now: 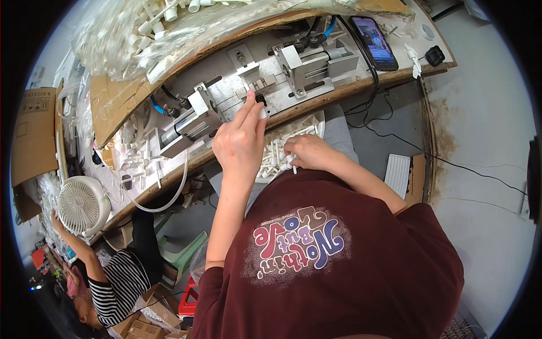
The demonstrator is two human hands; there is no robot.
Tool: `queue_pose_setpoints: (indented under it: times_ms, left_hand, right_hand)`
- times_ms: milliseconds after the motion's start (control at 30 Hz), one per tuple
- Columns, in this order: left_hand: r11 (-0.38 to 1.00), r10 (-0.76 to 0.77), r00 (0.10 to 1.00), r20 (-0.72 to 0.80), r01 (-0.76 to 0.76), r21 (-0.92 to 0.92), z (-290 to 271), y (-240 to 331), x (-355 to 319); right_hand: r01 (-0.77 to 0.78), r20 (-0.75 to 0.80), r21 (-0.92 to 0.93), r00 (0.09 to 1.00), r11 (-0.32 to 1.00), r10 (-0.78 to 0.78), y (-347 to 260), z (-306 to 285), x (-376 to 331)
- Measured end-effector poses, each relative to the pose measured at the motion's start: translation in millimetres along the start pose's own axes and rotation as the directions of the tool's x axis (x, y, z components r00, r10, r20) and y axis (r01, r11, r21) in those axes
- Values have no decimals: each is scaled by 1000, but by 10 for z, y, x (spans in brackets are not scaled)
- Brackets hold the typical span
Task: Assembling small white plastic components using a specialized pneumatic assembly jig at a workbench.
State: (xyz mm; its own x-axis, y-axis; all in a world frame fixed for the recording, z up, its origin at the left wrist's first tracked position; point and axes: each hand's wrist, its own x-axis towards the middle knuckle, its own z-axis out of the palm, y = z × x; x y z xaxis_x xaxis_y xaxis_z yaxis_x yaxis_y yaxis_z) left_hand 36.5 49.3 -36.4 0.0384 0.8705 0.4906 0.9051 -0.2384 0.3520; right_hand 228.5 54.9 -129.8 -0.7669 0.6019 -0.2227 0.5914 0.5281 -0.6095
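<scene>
My left hand [240, 141] reaches up to the metal fixture [259, 85] in the middle of the bench machine. Its fingers are drawn together, with the fingertips at the fixture's near edge. A bit of white shows beside them, too small to make out. Over the round tray [322, 125] in front of me, my right hand [310, 151] has its fingers curled round a white plastic T-shaped fitting [291, 160]. Many similar white plastic fittings [272, 153] lie loose in that tray, partly hidden by my hands and shirt.
Metal cylinder units [195, 118] flank the fixture. Behind it, a cardboard box edge [116, 110] holds a plastic bag of white parts [149, 25]. A phone [374, 42] lies at the bench's right, near black cables [370, 85]. At left are a fan [83, 204] and another person [121, 288].
</scene>
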Motion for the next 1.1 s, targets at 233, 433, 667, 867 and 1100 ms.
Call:
queue_pose_setpoints:
  times_ms: [233,433,667,867,1100]
  left_hand:
    - [999,-34,998,44,35,-4,-24,13,3]
    - [998,-56,996,75,56,1,-21,11,3]
    - [997,-62,996,60,63,-31,-19,14,7]
    - [998,-55,996,67,57,-30,-29,0,7]
    - [997,-66,996,67,67,-23,-23,-3,5]
  right_hand:
    - [7,-16,-29,1000,1000,-7,33,68,10]
    - [4,-11,-26,1000,1000,-5,17,103,17]
    - [0,-42,11,999,1000,0,18,142,-7]
    - [-13,-39,102,999,995,17,49,171,-19]
    - [-32,-7,209,999,977,34,42,170,-34]
